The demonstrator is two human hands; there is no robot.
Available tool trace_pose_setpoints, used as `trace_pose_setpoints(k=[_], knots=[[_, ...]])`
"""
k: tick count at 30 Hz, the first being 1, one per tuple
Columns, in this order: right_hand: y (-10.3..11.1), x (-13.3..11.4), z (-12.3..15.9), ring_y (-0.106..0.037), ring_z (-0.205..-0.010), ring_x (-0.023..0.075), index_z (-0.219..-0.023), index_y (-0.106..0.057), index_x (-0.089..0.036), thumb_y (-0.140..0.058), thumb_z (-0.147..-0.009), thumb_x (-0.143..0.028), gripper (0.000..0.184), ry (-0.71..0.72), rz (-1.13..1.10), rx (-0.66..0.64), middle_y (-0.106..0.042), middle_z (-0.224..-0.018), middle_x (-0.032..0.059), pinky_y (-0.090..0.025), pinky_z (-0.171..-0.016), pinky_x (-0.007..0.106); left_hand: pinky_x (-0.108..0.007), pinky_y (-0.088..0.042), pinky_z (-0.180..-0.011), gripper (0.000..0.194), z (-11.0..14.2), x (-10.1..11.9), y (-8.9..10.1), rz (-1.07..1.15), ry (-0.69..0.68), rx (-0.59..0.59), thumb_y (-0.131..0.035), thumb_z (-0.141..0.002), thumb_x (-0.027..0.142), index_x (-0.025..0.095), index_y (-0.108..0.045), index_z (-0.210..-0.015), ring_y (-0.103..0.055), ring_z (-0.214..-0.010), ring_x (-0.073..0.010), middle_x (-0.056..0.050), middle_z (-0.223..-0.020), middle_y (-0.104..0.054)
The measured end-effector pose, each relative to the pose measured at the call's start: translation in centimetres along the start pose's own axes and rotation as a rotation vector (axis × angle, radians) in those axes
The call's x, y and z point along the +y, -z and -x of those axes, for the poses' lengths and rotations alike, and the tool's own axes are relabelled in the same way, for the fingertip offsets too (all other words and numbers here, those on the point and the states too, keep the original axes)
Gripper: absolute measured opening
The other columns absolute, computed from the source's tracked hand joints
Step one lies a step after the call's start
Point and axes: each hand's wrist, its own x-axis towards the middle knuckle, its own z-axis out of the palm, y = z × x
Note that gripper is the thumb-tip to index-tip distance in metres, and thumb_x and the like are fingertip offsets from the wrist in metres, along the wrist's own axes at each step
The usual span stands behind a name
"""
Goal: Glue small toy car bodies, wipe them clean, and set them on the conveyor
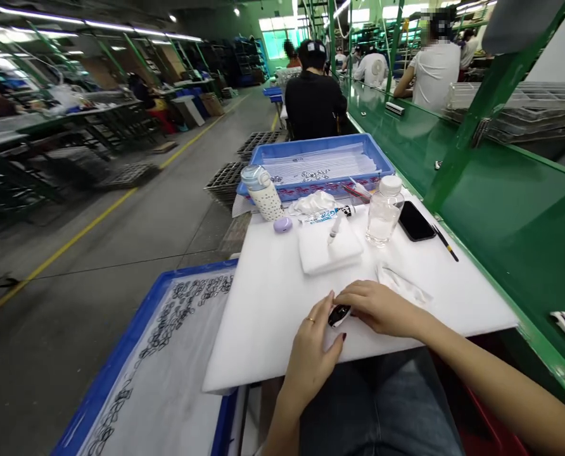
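Note:
My left hand, with a ring on one finger, grips a small glossy black part with a white edge just above the white foam-topped table. My right hand is closed on the part from the other side, its fingers bent over the top. Those fingers hide some of it, and I cannot make out its exact kind. Beyond the hands lies a stack of white foam sheets with a small syringe on top. A crumpled white wipe lies close to my right hand.
Behind the foam stack are a toothpaste-like tube, dotted tumbler, purple case, clear bottle and phone. Blue trays with small rings stand left and ahead. A green conveyor runs along the right; co-workers sit ahead.

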Motion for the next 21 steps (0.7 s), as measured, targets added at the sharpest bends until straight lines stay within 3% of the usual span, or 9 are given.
trace_pose_setpoints(k=[1,3,5,6,10,13,17,19,21], knots=[[-0.4,0.1,-1.1,-0.066,-0.1,0.0191,-0.111,-0.063,-0.021,-0.05,-0.09,-0.008,0.027,-0.015,-0.068,0.02,-0.069,-0.107,0.0079,-0.055,-0.084,0.035,-0.045,-0.049,-0.106,0.074,0.5,0.3,0.0,0.028,0.017,0.008,-0.058,-0.086,0.013,0.032,-0.028,-0.151,-0.054,-0.13,-0.0253,-0.008,-0.145,-0.051],[-0.6,1.3,-3.1,-0.066,-0.091,0.0196,-0.102,-0.063,-0.019,-0.055,-0.09,-0.017,0.014,-0.178,-0.119,0.248,-0.07,-0.099,0.008,-0.055,-0.081,0.037,-0.04,-0.054,-0.099,0.079,1.5,0.9,-0.2,0.089,0.056,0.024,-0.059,-0.083,0.009,0.034,-0.027,-0.151,-0.063,-0.114,-0.022,-0.007,-0.139,-0.054],[-0.3,2.9,-5.0,-0.066,-0.087,0.022,-0.104,-0.059,-0.018,-0.064,-0.085,-0.03,0.023,-0.386,-0.138,0.473,-0.069,-0.098,0.0097,-0.055,-0.079,0.04,-0.038,-0.057,-0.092,0.077,1.7,1.4,-0.4,0.119,0.064,0.012,-0.064,-0.08,0.009,0.033,-0.035,-0.147,-0.067,-0.1,-0.0197,-0.007,-0.136,-0.055],[-0.1,3.6,-6.0,-0.066,-0.087,0.0232,-0.107,-0.057,-0.018,-0.067,-0.082,-0.035,0.032,-0.451,-0.164,0.51,-0.068,-0.101,0.0108,-0.054,-0.078,0.041,-0.039,-0.057,-0.092,0.074,1.6,1.5,-0.4,0.099,0.057,0.005,-0.068,-0.078,0.01,0.031,-0.042,-0.143,-0.066,-0.1,-0.0205,-0.007,-0.135,-0.055],[0.6,5.2,-9.2,-0.065,-0.085,0.0234,-0.099,-0.059,-0.021,-0.06,-0.086,-0.043,0.026,-0.483,-0.326,0.313,-0.07,-0.098,0.0083,-0.052,-0.079,0.041,-0.053,-0.049,-0.1,0.059,-0.7,1.1,-0.5,-0.095,0.043,0.04,-0.08,-0.07,0.019,0.023,-0.061,-0.126,-0.055,-0.119,-0.0321,-0.011,-0.134,-0.056],[1.3,4.8,-9.9,-0.064,-0.086,0.0231,-0.09,-0.06,-0.021,-0.051,-0.091,-0.049,0.03,-0.469,-0.378,0.26,-0.07,-0.093,0.0072,-0.05,-0.082,0.041,-0.054,-0.048,-0.101,0.054,-2.4,0.6,-0.4,-0.086,0.031,0.006,-0.082,-0.069,0.019,0.02,-0.063,-0.12,-0.054,-0.122,-0.032,-0.012,-0.133,-0.058],[1.7,1.8,-8.4,-0.061,-0.101,0.0213,-0.096,-0.061,-0.021,-0.057,-0.089,-0.054,0.034,-0.339,-0.686,0.329,-0.066,-0.105,0.008,-0.048,-0.09,0.037,-0.047,-0.051,-0.099,0.048,-3.4,0.6,-0.6,0.03,0.032,0.08,-0.084,-0.065,0.019,0.019,-0.066,-0.11,-0.06,-0.113,-0.0283,-0.01,-0.121,-0.067],[1.4,-0.3,-7.3,-0.06,-0.092,0.0194,-0.101,-0.061,-0.022,-0.064,-0.086,-0.053,0.035,-0.333,-0.815,0.342,-0.063,-0.094,0.0054,-0.049,-0.084,0.035,-0.044,-0.053,-0.094,0.042,-3.5,0.9,-0.8,0.09,0.063,0.155,-0.083,-0.065,0.021,0.02,-0.067,-0.104,-0.064,-0.104,-0.0264,-0.007,-0.11,-0.072],[0.8,-2.1,-6.3,-0.055,-0.075,0.0178,-0.095,-0.061,-0.022,-0.062,-0.082,-0.064,0.044,-0.356,-0.929,0.363,-0.055,-0.079,0.0027,-0.048,-0.07,0.033,-0.041,-0.055,-0.087,0.034,-3.6,1.2,-0.9,0.136,0.117,0.214,-0.08,-0.067,0.021,0.022,-0.069,-0.099,-0.067,-0.094,-0.0241,-0.004,-0.099,-0.075]])
